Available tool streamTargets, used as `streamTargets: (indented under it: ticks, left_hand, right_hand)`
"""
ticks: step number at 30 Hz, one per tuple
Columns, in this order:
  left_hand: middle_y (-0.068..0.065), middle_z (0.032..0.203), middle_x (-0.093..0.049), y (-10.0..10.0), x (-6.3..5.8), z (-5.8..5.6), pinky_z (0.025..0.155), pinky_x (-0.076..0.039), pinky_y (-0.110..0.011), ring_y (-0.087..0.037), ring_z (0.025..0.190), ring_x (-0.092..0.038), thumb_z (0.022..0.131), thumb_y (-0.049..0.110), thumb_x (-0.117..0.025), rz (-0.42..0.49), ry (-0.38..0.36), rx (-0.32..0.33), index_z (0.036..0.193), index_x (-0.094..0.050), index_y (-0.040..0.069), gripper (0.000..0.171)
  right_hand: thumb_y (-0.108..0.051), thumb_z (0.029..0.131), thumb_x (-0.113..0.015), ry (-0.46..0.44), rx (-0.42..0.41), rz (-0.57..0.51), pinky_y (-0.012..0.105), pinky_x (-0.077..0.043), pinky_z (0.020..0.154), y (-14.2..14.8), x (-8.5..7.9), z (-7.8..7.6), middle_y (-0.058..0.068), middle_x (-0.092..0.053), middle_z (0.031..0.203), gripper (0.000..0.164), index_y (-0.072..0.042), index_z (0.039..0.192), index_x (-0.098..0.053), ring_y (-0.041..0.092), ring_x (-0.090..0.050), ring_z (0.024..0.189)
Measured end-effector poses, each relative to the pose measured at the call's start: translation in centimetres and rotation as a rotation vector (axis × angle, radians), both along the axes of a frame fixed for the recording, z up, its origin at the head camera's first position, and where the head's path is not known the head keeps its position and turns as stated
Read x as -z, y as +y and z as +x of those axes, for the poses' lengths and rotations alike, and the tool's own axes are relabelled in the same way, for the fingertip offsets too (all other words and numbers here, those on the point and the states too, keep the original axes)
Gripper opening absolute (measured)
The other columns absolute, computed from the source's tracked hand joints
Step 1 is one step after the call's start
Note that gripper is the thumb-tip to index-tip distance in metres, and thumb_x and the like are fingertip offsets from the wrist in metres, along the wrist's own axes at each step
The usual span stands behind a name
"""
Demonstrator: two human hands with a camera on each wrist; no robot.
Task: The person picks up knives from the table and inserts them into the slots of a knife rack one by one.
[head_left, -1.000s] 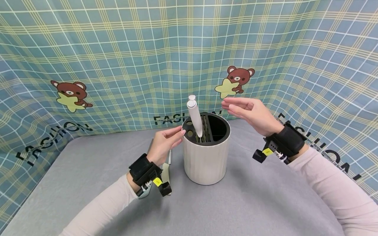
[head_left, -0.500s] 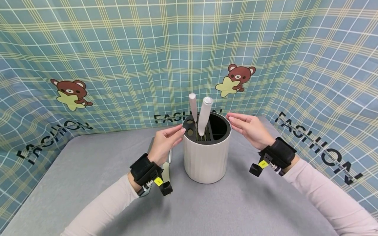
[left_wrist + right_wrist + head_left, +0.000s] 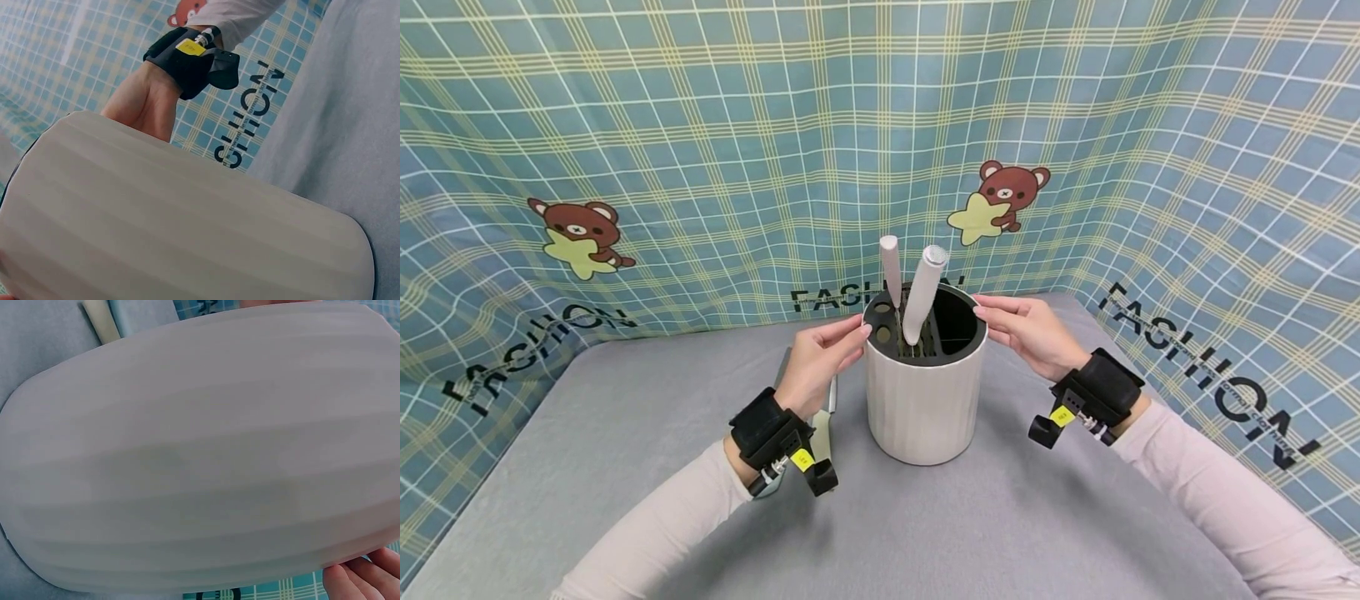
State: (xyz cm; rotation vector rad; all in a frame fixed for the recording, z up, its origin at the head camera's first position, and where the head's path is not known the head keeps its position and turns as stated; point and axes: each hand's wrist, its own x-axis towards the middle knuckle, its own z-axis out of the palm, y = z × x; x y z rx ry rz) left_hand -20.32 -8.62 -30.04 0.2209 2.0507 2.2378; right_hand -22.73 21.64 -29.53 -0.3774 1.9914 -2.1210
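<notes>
A white ribbed knife holder [image 3: 922,417] with a black slotted top stands upright on the grey cloth. Two white-handled utensils, likely knives, stand in its slots, their lower parts hidden. The thicker front handle [image 3: 923,292] leans right; the slimmer rear handle [image 3: 891,271] is nearly upright. My left hand [image 3: 820,362] touches the left rim with thumb and fingertips. On the right rim, my right hand [image 3: 1033,333] rests its fairly straight fingers. In the right wrist view, fingers [image 3: 359,578] lie against the holder's wall [image 3: 187,450]. Both hands carry black wrist straps.
Partly behind the left hand, a pale yellow-green strip [image 3: 822,437] lies on the grey cloth [image 3: 625,433] beside other long items. Round holes and a wide dark compartment [image 3: 955,321] open in the holder's top. A checked bear-print curtain [image 3: 737,167] hangs behind and at the sides.
My right hand has come down and left from the air onto the holder's right rim. The front handle has tipped from left to right. My left hand has stayed at the left rim.
</notes>
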Motion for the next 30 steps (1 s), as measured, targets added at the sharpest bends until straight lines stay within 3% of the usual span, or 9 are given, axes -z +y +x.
streamTargets:
  ticks: [5,11,14,16,19,21,23,26,30]
  left_hand:
    - [-0.011,0.142,-0.052,-0.2,0.0,0.0,0.104,-0.05,-0.023,-0.021,0.127,-0.054,0.096,0.014,-0.062,0.017,-0.007,0.018,0.139,-0.052,0.003,0.045]
    - [-0.012,0.145,-0.048,-1.2,-0.2,0.0,0.106,-0.049,-0.024,-0.019,0.131,-0.05,0.097,0.017,-0.061,0.027,0.016,0.047,0.141,-0.049,0.002,0.048]
    - [-0.014,0.148,-0.044,-2.9,0.6,-0.3,0.11,-0.047,-0.029,-0.022,0.135,-0.046,0.099,0.02,-0.059,0.005,0.051,0.054,0.144,-0.045,0.001,0.051]
    - [-0.013,0.148,-0.045,-4.9,3.8,-2.6,0.11,-0.047,-0.032,-0.022,0.134,-0.047,0.098,0.023,-0.06,-0.018,0.109,0.059,0.145,-0.045,0.005,0.052]
    - [-0.001,0.143,-0.052,-8.2,9.6,-6.5,0.105,-0.05,-0.025,-0.012,0.129,-0.051,0.095,0.035,-0.063,-0.147,0.283,0.034,0.144,-0.049,0.021,0.053]
    - [-0.003,0.143,-0.053,-9.2,10.1,-6.8,0.103,-0.052,-0.027,-0.015,0.128,-0.053,0.095,0.034,-0.064,-0.307,0.369,0.022,0.144,-0.048,0.022,0.053]
    - [-0.007,0.142,-0.053,-9.4,8.2,-5.0,0.102,-0.053,-0.028,-0.02,0.127,-0.054,0.095,0.028,-0.065,-0.469,0.434,0.026,0.145,-0.048,0.018,0.054]
    - [-0.021,0.142,-0.05,-9.2,4.3,-1.9,0.104,-0.052,-0.04,-0.035,0.125,-0.054,0.093,0.012,-0.067,-0.653,0.455,0.123,0.143,-0.047,0.003,0.055]
    - [-0.021,0.133,-0.058,-10.5,4.9,-2.0,0.094,-0.058,-0.04,-0.035,0.117,-0.06,0.089,0.01,-0.071,-0.859,0.572,0.264,0.142,-0.049,0.003,0.058]
  right_hand:
    - [-0.011,0.101,-0.053,-0.005,0.002,0.004,0.023,-0.047,0.108,-0.1,0.0,-0.1,0.023,-0.02,0.158,0.059,0.015,0.146,-0.025,0.032,-0.021,0.146]
    - [-0.013,0.1,-0.055,-0.003,-0.004,-0.004,0.024,-0.047,0.108,-0.1,-0.1,0.0,0.023,-0.019,0.158,0.061,0.014,0.147,-0.025,0.032,-0.02,0.146]
    - [-0.011,0.101,-0.052,-0.007,-0.002,-0.003,0.023,-0.047,0.107,-0.1,-0.1,0.0,0.023,-0.019,0.158,0.059,0.015,0.146,-0.025,0.032,-0.02,0.146]
    - [-0.01,0.102,-0.051,-0.008,-0.001,0.004,0.022,-0.047,0.107,-0.1,-0.2,0.0,0.023,-0.02,0.158,0.057,0.015,0.146,-0.025,0.032,-0.02,0.146]
    - [-0.01,0.102,-0.05,-0.007,-0.002,0.015,0.022,-0.047,0.108,-0.1,-0.3,0.0,0.023,-0.02,0.158,0.056,0.014,0.146,-0.026,0.031,-0.02,0.146]
    - [-0.01,0.102,-0.05,-0.01,-0.001,0.019,0.021,-0.047,0.107,-0.1,-0.4,0.0,0.022,-0.02,0.158,0.056,0.014,0.147,-0.026,0.031,-0.02,0.146]
    - [-0.01,0.102,-0.05,-0.014,0.003,0.02,0.02,-0.047,0.106,-0.1,-0.4,-0.1,0.022,-0.02,0.158,0.056,0.014,0.147,-0.026,0.027,-0.024,0.146]
    - [-0.01,0.102,-0.051,-0.019,0.011,0.014,0.018,-0.048,0.104,-0.1,-0.3,-0.1,0.023,-0.021,0.158,0.056,0.013,0.147,-0.027,0.013,-0.041,0.137]
    - [-0.01,0.101,-0.052,-0.017,0.011,0.007,0.018,-0.049,0.103,0.0,-0.3,-0.2,0.024,-0.022,0.157,0.056,0.013,0.146,-0.028,-0.006,-0.053,0.115]
